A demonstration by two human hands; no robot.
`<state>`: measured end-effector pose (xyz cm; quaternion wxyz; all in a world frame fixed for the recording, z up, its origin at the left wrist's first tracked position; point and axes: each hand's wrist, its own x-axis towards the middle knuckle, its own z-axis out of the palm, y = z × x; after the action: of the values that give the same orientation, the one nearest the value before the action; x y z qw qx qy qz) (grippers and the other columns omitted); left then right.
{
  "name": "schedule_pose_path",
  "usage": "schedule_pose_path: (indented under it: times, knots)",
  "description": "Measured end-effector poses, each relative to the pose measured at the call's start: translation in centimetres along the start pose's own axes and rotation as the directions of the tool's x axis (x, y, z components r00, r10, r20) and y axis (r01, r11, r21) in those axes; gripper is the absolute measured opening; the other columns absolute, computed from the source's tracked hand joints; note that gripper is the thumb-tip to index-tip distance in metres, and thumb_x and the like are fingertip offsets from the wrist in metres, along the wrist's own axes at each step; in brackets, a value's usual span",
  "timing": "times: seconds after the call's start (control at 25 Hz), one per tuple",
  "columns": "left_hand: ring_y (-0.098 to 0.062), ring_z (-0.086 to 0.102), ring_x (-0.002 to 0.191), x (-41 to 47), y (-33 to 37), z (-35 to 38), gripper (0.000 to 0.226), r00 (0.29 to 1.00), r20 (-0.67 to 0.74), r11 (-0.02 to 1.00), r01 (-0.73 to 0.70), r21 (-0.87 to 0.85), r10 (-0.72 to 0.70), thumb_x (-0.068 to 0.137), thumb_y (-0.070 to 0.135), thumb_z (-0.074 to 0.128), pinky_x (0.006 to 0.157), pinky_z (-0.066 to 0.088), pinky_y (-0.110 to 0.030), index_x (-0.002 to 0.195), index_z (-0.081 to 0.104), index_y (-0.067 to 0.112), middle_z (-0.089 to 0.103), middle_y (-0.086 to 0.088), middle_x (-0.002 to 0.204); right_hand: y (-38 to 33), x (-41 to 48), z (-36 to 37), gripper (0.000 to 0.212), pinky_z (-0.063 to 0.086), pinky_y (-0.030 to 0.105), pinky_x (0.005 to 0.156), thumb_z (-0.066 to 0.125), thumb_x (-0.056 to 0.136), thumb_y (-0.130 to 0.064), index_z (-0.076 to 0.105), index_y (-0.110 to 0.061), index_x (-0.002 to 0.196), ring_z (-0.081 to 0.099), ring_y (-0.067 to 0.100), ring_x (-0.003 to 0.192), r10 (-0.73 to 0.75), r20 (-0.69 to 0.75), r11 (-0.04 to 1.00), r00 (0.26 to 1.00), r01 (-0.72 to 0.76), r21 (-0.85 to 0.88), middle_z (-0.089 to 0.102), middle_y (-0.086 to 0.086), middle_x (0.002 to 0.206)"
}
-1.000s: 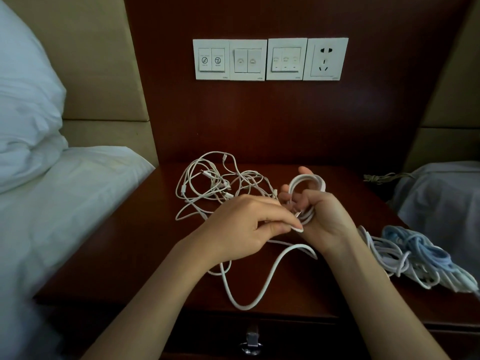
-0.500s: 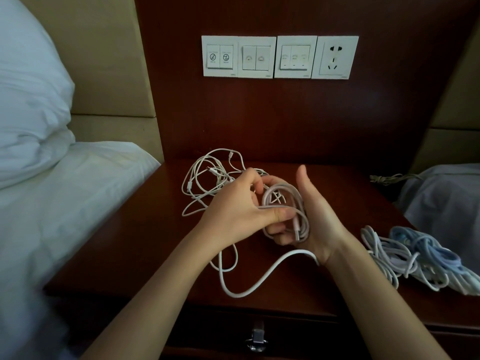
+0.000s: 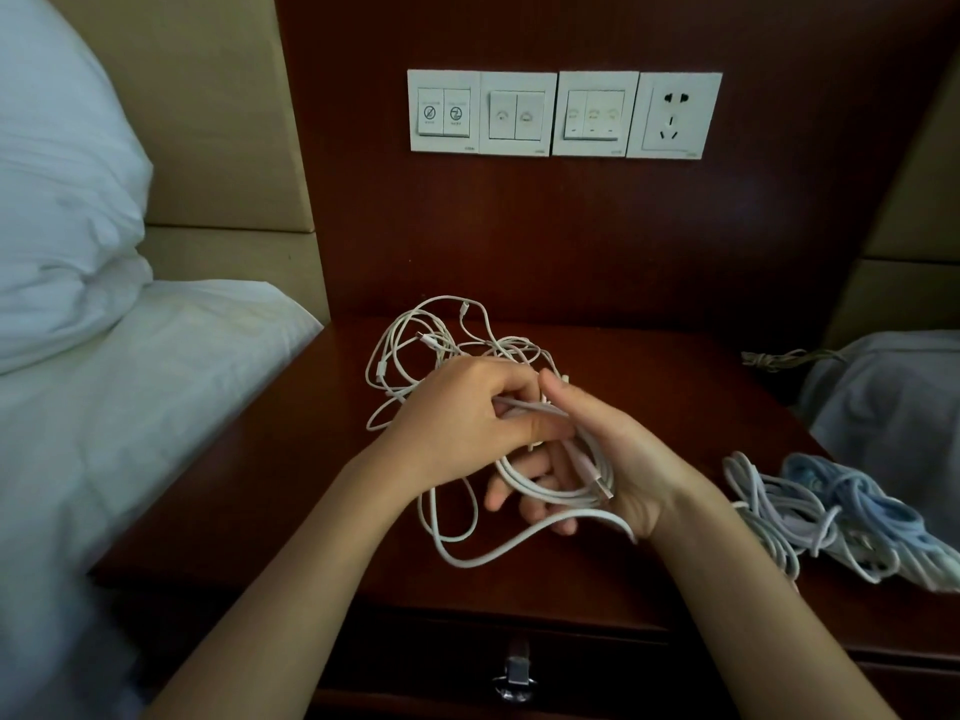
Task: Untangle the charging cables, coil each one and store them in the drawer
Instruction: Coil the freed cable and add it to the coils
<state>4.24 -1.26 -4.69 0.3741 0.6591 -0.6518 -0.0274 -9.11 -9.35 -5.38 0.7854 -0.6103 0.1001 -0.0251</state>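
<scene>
Head view: part-wound white coil (image 3: 545,495) above table (image 3: 291,485) centre, looped round the curled right hand (image 3: 618,459), seemingly as a former, left hand (image 3: 457,418) pinching its strand to lay a turn; tangle (image 3: 436,345) behind, finished bundles (image 3: 831,506) at right edge, drawer (image 3: 441,662) closed below.

L hand (image 3: 457,423), R hand (image 3: 623,459) w/ cable coil (image 3: 558,497)

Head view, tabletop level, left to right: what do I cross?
White bed sheet → left hand, pinching the white cable → right hand, holding that cable's coil → bundle of coiled cables on the nightstand → grey bedding.
</scene>
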Motion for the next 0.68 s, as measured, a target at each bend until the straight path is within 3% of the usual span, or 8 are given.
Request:
schedule_pose_path:
  times: [0.12, 0.2, 0.32, 0.44, 0.52, 0.6, 0.68]
  knots:
    - [-0.010, 0.050, 0.054, 0.0, -0.4, -0.5, 0.041, 0.999, -0.027, 0.999, -0.034, -0.011, 0.034, 0.067, 0.065, 0.058, 0.053, 0.040, -0.026, 0.062, 0.061, 0.025, 0.054, 0.010, 0.057, -0.1, -0.5, -0.2, 0.061, 0.059, 0.029, 0.064, 0.073, 0.068, -0.053, 0.065, -0.011, 0.112, 0.071, 0.027, 0.082, -0.005, 0.065, 0.997, 0.998, 0.000, 0.071, 0.069, 0.022, 0.098]
    - [-0.007, 0.043, 0.050, 0.0, -0.6, -0.9, 0.039, 0.999, -0.030, 1.000, -0.020, -0.019, 0.019, 0.069, 0.056, 0.070, 0.050, 0.033, -0.021, 0.059, 0.060, 0.019, 0.048, 0.007, 0.051, -0.3, -1.0, -0.3, 0.051, 0.059, 0.032, 0.072, 0.081, 0.068, -0.029, 0.065, -0.012, 0.113, 0.069, 0.029, 0.092, 0.006, 0.094, 0.999, 0.996, -0.009, 0.032, 0.067, 0.024, 0.107]
    - [-0.007, 0.042, 0.052, -0.1, -0.1, -0.8, 0.033, 0.999, 0.005, 0.991, 0.046, -0.125, -0.045, 0.072, 0.039, 0.075, 0.051, 0.032, -0.020, 0.066, 0.065, 0.008, 0.053, -0.008, 0.057, -0.7, -1.3, -0.2, 0.035, 0.058, 0.026, 0.058, 0.061, 0.081, -0.004, 0.059, -0.011, 0.116, 0.072, 0.025, 0.078, 0.023, 0.011, 0.996, 1.000, -0.022, -0.082, 0.069, 0.024, 0.098]
    - [-0.006, 0.046, 0.056, -0.2, -0.1, -1.2, 0.034, 0.982, 0.145, 0.934, 0.161, -0.318, -0.120, 0.073, 0.043, 0.066, 0.053, 0.035, -0.016, 0.074, 0.063, 0.009, 0.053, -0.001, 0.062, -0.7, -1.3, -0.2, 0.029, 0.053, 0.022, 0.045, 0.048, 0.088, -0.007, 0.054, -0.008, 0.116, 0.068, 0.020, 0.062, -0.021, -0.033, 0.993, 0.999, 0.017, -0.119, 0.069, 0.024, 0.089]
    - [-0.003, 0.042, 0.048, -0.4, -0.3, -1.7, 0.018, 0.956, 0.242, 0.837, 0.267, -0.477, -0.167, 0.086, 0.030, 0.060, 0.046, 0.033, -0.013, 0.081, 0.060, 0.013, 0.051, 0.008, 0.059, -0.8, -1.4, -0.5, 0.026, 0.043, 0.018, 0.036, 0.050, 0.088, -0.016, 0.054, -0.007, 0.112, 0.059, 0.017, 0.053, -0.030, -0.059, 0.989, 0.998, 0.021, -0.143, 0.069, 0.022, 0.083]
    - [0.000, 0.038, 0.041, -0.5, -0.3, -1.6, 0.008, 0.959, 0.212, 0.786, 0.275, -0.553, -0.186, 0.091, 0.017, 0.056, 0.040, 0.030, -0.012, 0.083, 0.056, 0.014, 0.051, 0.011, 0.056, -0.9, -1.6, -0.7, 0.025, 0.033, 0.015, 0.033, 0.053, 0.089, -0.024, 0.054, -0.007, 0.107, 0.052, 0.015, 0.048, -0.017, -0.042, 0.984, 0.999, 0.009, -0.175, 0.069, 0.019, 0.077]
    - [0.002, 0.050, 0.046, -0.2, -0.2, -1.0, 0.009, 0.980, 0.082, 0.875, 0.201, -0.440, -0.184, 0.089, 0.017, 0.059, 0.047, 0.038, -0.011, 0.080, 0.058, 0.015, 0.058, 0.012, 0.058, -0.9, -1.7, -0.4, 0.030, 0.029, 0.014, 0.033, 0.054, 0.086, -0.032, 0.055, -0.004, 0.099, 0.049, 0.012, 0.047, -0.013, 0.002, 0.971, 1.000, 0.013, -0.237, 0.069, 0.015, 0.074]
